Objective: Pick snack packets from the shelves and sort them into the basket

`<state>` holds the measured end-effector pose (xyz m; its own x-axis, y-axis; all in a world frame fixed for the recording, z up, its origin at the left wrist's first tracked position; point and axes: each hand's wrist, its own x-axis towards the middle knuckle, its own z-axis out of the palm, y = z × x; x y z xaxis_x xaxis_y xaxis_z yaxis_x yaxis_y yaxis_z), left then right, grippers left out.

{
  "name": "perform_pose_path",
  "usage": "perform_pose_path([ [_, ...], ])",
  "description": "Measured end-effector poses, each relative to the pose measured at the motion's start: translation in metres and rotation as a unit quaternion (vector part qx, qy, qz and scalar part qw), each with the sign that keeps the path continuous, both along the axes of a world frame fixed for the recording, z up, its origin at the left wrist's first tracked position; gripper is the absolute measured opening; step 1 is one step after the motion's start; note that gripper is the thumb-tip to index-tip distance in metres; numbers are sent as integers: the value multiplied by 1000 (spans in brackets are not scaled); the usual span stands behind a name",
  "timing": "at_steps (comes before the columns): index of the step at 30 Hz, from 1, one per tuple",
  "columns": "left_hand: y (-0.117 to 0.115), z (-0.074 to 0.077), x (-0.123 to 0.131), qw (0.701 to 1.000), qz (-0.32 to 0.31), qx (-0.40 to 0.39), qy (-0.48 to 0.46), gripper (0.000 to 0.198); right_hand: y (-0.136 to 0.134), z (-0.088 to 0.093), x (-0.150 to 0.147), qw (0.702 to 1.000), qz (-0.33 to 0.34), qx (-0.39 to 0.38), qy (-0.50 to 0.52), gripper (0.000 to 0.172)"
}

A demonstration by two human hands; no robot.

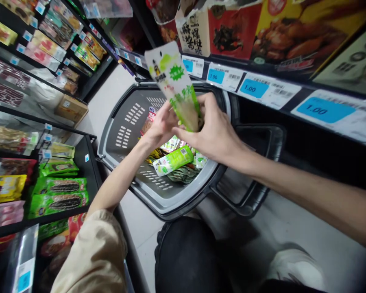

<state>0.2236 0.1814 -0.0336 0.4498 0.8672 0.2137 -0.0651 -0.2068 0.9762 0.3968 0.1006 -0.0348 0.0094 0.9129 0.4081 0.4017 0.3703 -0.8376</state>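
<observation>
Both my hands are raised over a grey shopping basket (131, 122) on the floor. My left hand (161, 124) and my right hand (212, 130) are closed together on the lower end of a tall green and white snack packet (175, 83), which stands upright between them. Below my hands, inside the basket, lie several more snack packets, among them a green one (173, 159) and darker ones (183, 174). My dark-trousered knee (186, 252) is just in front of the basket.
A low shelf on the left holds green, yellow and red packets (59, 193). The right shelf edge carries blue price tags reading 1.00 (254, 87), with boxed snacks above. A cardboard box (70, 108) sits on the aisle floor further back.
</observation>
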Motion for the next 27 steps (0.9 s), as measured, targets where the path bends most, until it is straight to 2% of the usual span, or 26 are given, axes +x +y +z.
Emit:
perform_pose_path([
  [3,-7,-1,3,998,18,53,22,97,-6,4,-3,1000,-20,-10,0,68],
  [6,-11,2,3,996,44,65,44,81,-8,7,-4,1000,-18,-19,11,73],
  [8,-10,4,2,996,56,63,34,68,-5,8,-2,998,-6,-22,57,69],
  [12,-5,8,4,994,80,73,4,55,3,8,2,977,59,-48,202,40],
  [17,-7,14,11,990,110,86,-33,54,5,13,4,937,93,-84,326,47],
  [19,-8,16,11,989,111,86,-47,52,3,14,4,932,93,-88,340,48],
  [23,-8,17,9,987,129,83,-56,42,2,14,4,940,76,-103,317,48],
  [27,-7,17,7,984,137,93,-62,43,2,15,5,944,72,-107,303,45],
])
